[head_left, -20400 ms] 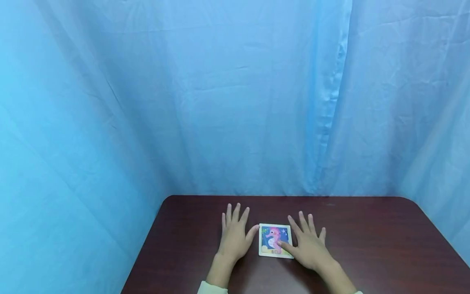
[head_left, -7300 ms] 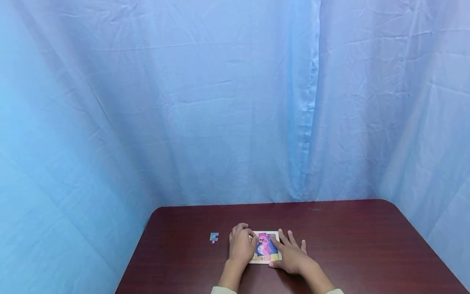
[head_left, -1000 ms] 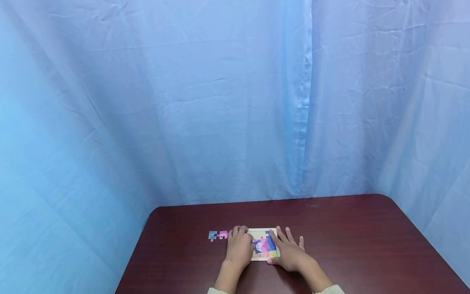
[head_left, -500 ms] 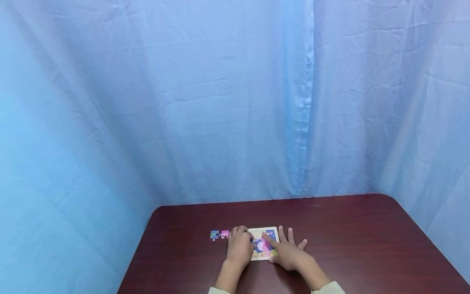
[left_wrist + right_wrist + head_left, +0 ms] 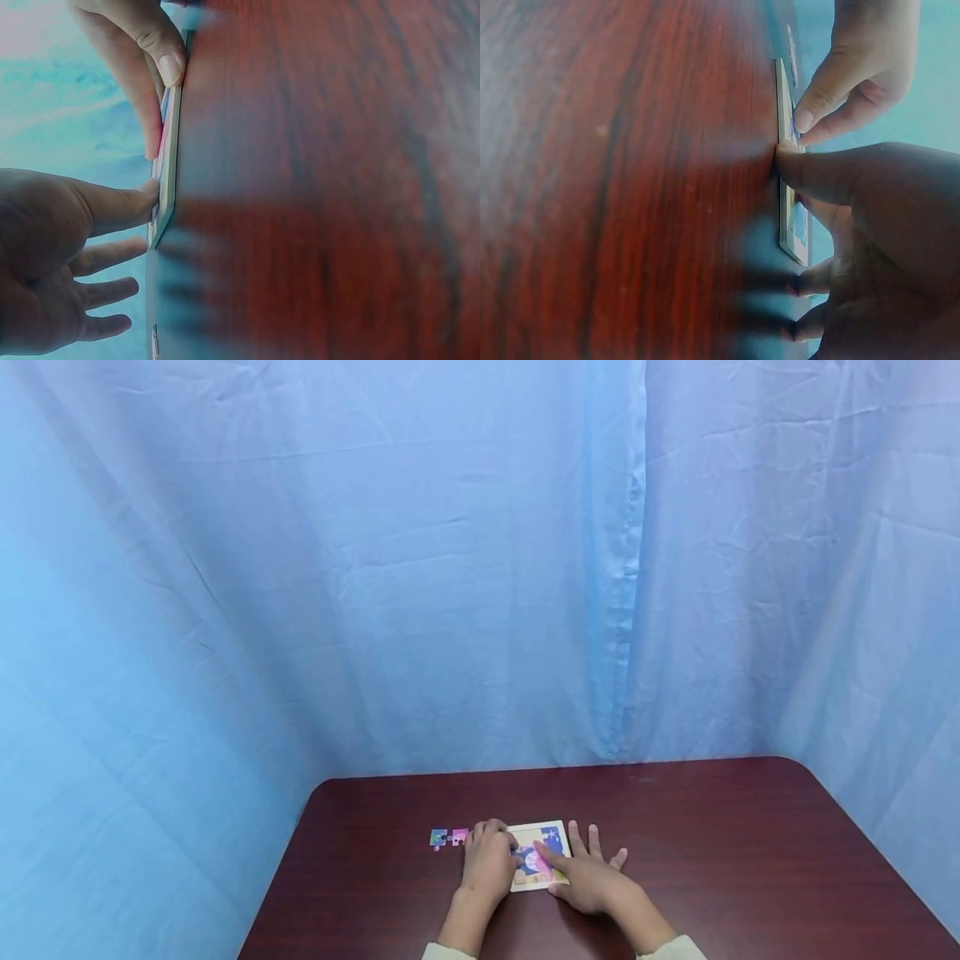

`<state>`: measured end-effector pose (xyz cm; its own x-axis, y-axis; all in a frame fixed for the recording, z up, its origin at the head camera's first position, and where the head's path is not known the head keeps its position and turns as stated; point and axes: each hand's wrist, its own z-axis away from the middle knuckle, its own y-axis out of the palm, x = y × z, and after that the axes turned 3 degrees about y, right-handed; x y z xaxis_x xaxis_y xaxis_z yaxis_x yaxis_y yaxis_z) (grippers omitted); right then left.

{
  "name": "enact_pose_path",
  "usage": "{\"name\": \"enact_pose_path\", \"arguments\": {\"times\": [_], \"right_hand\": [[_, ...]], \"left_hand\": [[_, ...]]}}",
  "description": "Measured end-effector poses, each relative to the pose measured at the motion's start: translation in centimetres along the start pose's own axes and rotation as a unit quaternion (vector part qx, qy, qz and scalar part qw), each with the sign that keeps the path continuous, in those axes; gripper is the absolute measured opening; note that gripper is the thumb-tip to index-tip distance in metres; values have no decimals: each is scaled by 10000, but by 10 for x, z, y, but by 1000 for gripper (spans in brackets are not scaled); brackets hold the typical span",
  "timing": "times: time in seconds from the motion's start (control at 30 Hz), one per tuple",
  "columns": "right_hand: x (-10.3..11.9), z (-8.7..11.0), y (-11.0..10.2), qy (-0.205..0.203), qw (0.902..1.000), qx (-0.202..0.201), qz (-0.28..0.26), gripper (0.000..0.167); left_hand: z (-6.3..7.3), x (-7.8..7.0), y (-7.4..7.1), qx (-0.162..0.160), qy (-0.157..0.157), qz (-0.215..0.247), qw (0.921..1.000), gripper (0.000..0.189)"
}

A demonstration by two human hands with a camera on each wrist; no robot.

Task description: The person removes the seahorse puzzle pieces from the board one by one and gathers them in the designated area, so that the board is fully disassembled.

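A small square seahorse jigsaw puzzle (image 5: 553,839) in a pale frame lies on the table, with bare backing along its top left. My left hand (image 5: 489,862) curls over its left side; thumb and index finger grip there, though the exact contact is partly hidden. My right hand (image 5: 594,875) rests at the right side. Its index finger presses on the picture, while the thumb (image 5: 799,166) touches the near edge and the other fingers spread over the table. Two loose jigsaw pieces, one blue-green (image 5: 438,837) and one pink (image 5: 459,836), lie just left of my left hand.
The dark reddish-brown table (image 5: 712,843) extends on both sides of the puzzle. Blue curtains (image 5: 465,610) hang behind it and along both sides.
Since the older frames, two pieces have come out of the puzzle and lie at the left. Within the last second, my right index finger has slid left on the picture and the frame has turned slightly.
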<state>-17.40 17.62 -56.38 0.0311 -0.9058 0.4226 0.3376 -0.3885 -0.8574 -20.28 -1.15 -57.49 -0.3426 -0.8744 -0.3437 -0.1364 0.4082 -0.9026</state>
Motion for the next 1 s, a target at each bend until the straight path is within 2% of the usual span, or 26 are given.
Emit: {"name": "enact_pose_path", "arguments": {"times": [0.27,0.43,0.67,1.0], "right_hand": [[-1,2,2,-114,9997,-167,-109,60],[-3,1,9,-318,9987,-395,-5,59],[-6,0,19,-385,9978,-531,116,59],[-7,5,19,-416,9974,-579,40,60]], "left_hand": [[-3,0,0,213,25,-15,9998,14],[-4,2,-1,247,32,-65,9997,13],[-3,3,-1,325,-53,50,9994,13],[-2,2,0,206,-67,117,9997,15]]}}
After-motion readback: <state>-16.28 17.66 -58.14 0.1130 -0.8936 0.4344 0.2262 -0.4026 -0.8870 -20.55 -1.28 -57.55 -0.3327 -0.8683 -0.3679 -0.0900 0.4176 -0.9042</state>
